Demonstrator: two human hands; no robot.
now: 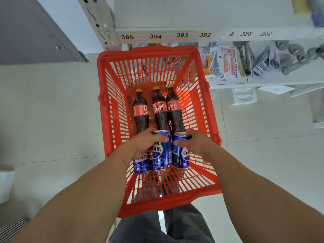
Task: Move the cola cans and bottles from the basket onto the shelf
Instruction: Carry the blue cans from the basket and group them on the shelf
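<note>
Looking down into a red basket [112, 95] on the floor, my left hand [140, 146] wraps the middle blue can [162, 155] and my right hand [196, 142] wraps the right blue can [180, 155], both grips closed, near the basket's near edge. Three cola bottles [160, 109] lie toward its far edge, below the white shelf [175, 35].

Basket open from above, near end crowded

I see the top of the red basket [105, 106] unobstructed, so I can come straight down. Three bottles [160, 109] lie side by side along the far floor; three blue cans [162, 151] pack the near end, touching. My left hand [140, 146] and right hand [196, 142] fill the space around them. The shelf edge [175, 35] overhangs beyond the far rim.
</note>
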